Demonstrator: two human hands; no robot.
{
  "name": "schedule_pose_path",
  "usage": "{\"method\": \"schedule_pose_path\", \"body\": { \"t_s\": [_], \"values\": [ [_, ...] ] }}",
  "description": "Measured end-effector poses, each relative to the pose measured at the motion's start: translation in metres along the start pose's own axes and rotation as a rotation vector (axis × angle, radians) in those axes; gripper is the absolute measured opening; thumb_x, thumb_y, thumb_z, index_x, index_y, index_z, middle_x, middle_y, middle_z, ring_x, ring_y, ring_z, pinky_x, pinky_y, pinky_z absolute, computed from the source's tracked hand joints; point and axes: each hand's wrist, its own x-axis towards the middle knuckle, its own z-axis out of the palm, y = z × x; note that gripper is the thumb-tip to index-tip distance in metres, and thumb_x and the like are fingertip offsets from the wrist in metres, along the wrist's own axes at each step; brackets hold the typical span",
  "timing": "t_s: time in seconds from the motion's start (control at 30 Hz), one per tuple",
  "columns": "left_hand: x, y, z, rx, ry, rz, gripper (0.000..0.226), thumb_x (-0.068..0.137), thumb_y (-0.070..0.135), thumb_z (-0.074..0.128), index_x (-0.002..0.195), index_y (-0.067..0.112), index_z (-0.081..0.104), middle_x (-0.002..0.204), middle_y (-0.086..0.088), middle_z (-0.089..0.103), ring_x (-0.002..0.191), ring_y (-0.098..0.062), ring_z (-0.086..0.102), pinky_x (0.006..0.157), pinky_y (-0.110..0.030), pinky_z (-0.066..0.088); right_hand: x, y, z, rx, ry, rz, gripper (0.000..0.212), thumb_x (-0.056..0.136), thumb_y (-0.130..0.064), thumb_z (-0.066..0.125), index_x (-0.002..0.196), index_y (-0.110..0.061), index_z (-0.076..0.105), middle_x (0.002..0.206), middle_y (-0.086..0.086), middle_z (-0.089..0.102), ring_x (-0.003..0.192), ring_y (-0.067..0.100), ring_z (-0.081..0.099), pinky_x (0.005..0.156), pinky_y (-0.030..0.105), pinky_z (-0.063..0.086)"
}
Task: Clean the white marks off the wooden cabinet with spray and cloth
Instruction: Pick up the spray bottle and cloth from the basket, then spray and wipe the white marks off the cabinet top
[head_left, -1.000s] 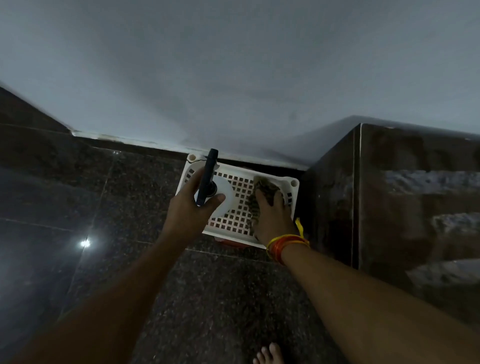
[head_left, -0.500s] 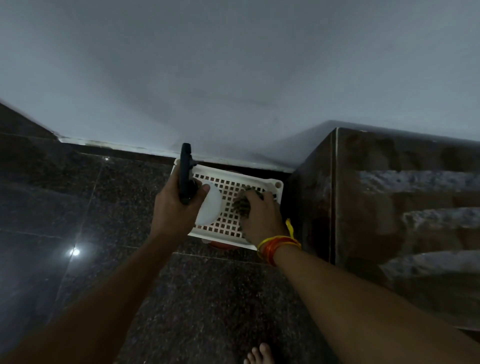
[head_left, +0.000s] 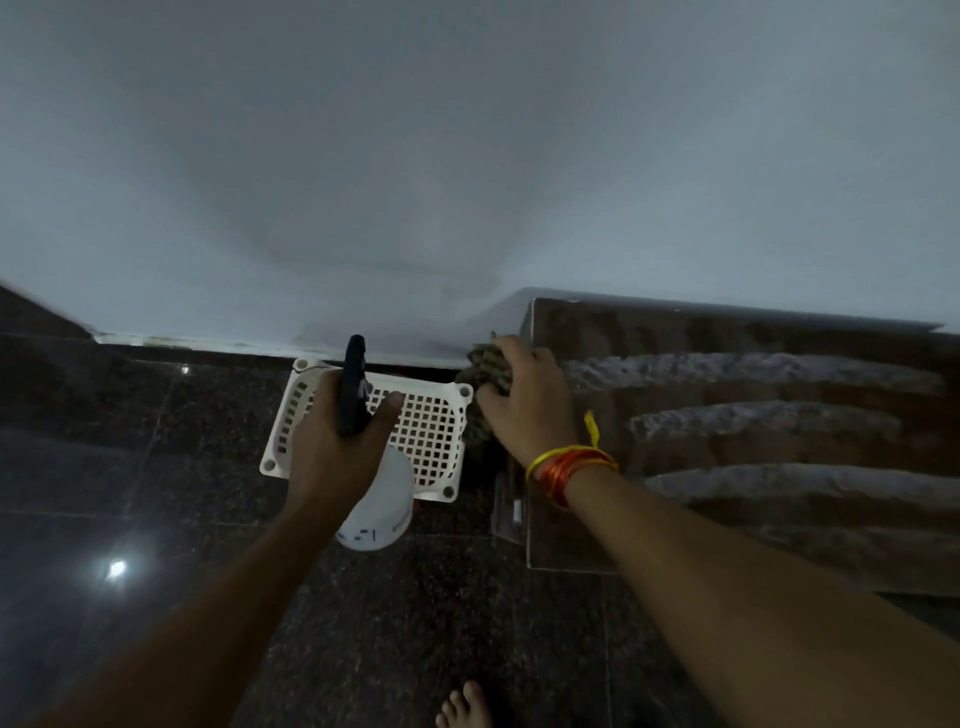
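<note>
My left hand (head_left: 332, 447) grips a white spray bottle (head_left: 382, 512) by its dark trigger head (head_left: 352, 384), held above a white plastic basket (head_left: 434, 434). My right hand (head_left: 524, 405) is closed on a dark patterned cloth (head_left: 483, 374), held at the near left corner of the wooden cabinet (head_left: 727, 457). The cabinet's brown top carries three long whitish smears (head_left: 753, 369). Part of the cloth hangs down beside the cabinet's side.
The perforated basket sits on the dark speckled stone floor (head_left: 156, 493) against a pale wall (head_left: 467, 182). A bare foot (head_left: 465, 706) shows at the bottom edge. A light glare (head_left: 117, 568) reflects on the floor at left.
Both hands have lifted out of the basket. The left hand raised the spray bottle toward me; the right hand carried the cloth right, up to the cabinet's corner.
</note>
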Motion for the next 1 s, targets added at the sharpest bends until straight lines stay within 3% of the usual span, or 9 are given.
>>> {"method": "schedule_pose_path", "body": {
  "t_s": [0.07,0.13,0.2,0.37,0.47,0.63,0.8,0.87,1.0],
  "values": [
    [-0.015,0.011,0.012,-0.025,-0.004,-0.018,0.017,0.090,0.036,0.063,0.096,0.024,0.053,0.081,0.002,0.064,0.072,0.002,0.064,0.062,-0.035,0.050,-0.004,0.014,-0.021,0.000,0.030,0.012,0.046,0.083,-0.017,0.059,0.129,-0.019,0.051,0.114,0.015,0.051,0.099,0.036,0.055,0.084,0.034,0.045],
    [-0.030,0.022,0.028,-0.056,-0.018,-0.057,0.020,0.089,0.043,0.063,0.096,0.026,0.055,0.082,-0.008,0.068,0.076,-0.018,0.069,0.069,-0.047,0.057,-0.010,0.030,-0.041,0.025,0.074,0.015,0.044,0.082,-0.012,0.058,0.126,-0.018,0.053,0.113,0.015,0.050,0.097,0.035,0.055,0.081,0.031,0.043],
    [-0.046,0.034,0.045,-0.079,-0.041,-0.079,0.020,0.088,0.047,0.060,0.094,0.029,0.057,0.080,-0.011,0.068,0.075,-0.029,0.068,0.072,-0.051,0.058,-0.018,0.047,-0.058,0.055,0.103,0.036,0.046,0.081,-0.006,0.058,0.126,-0.016,0.054,0.116,0.016,0.049,0.100,0.035,0.055,0.086,0.030,0.041],
    [-0.087,0.066,0.086,-0.135,-0.069,-0.153,0.016,0.093,0.035,0.059,0.081,0.024,0.060,0.073,-0.012,0.064,0.072,-0.033,0.065,0.072,-0.051,0.055,-0.040,0.092,-0.102,0.064,0.118,0.097,0.047,0.085,0.000,0.056,0.129,-0.016,0.055,0.130,0.016,0.044,0.113,0.033,0.051,0.097,0.029,0.038],
    [-0.105,0.081,0.106,-0.162,-0.079,-0.184,0.015,0.093,0.032,0.059,0.082,0.022,0.061,0.079,-0.010,0.067,0.076,-0.024,0.066,0.068,-0.039,0.055,-0.049,0.117,-0.126,0.084,0.159,0.102,0.050,0.084,0.001,0.055,0.131,-0.016,0.055,0.130,0.017,0.045,0.114,0.034,0.052,0.100,0.032,0.039],
    [-0.130,0.100,0.138,-0.169,-0.102,-0.207,0.014,0.094,0.024,0.060,0.080,0.019,0.059,0.070,-0.006,0.061,0.047,0.000,0.060,0.042,-0.012,0.046,-0.058,0.150,-0.162,0.106,0.222,0.124,0.045,0.082,-0.008,0.062,0.126,-0.017,0.058,0.122,0.014,0.056,0.111,0.029,0.054,0.091,0.026,0.041],
    [-0.147,0.112,0.157,-0.161,-0.065,-0.239,0.016,0.093,0.023,0.059,0.079,0.018,0.058,0.069,-0.007,0.059,0.058,-0.017,0.059,0.044,-0.017,0.048,-0.060,0.170,-0.190,0.147,0.247,0.105,0.043,0.077,-0.008,0.063,0.120,-0.014,0.060,0.113,0.015,0.059,0.104,0.028,0.055,0.084,0.021,0.038],
    [-0.151,0.114,0.162,-0.155,-0.057,-0.236,0.015,0.093,0.025,0.060,0.079,0.020,0.059,0.071,-0.009,0.062,0.064,-0.022,0.061,0.055,-0.028,0.053,-0.061,0.174,-0.197,0.144,0.268,0.104,0.043,0.077,-0.006,0.063,0.120,-0.012,0.060,0.113,0.015,0.060,0.104,0.027,0.055,0.083,0.019,0.036],
    [-0.157,0.112,0.169,-0.101,-0.045,-0.239,0.014,0.091,0.026,0.059,0.078,0.024,0.060,0.077,-0.012,0.066,0.074,-0.028,0.065,0.070,-0.041,0.056,-0.069,0.181,-0.207,0.141,0.309,0.116,0.044,0.080,-0.006,0.063,0.123,-0.010,0.058,0.115,0.017,0.059,0.107,0.029,0.055,0.087,0.028,0.043]
  ]
}}
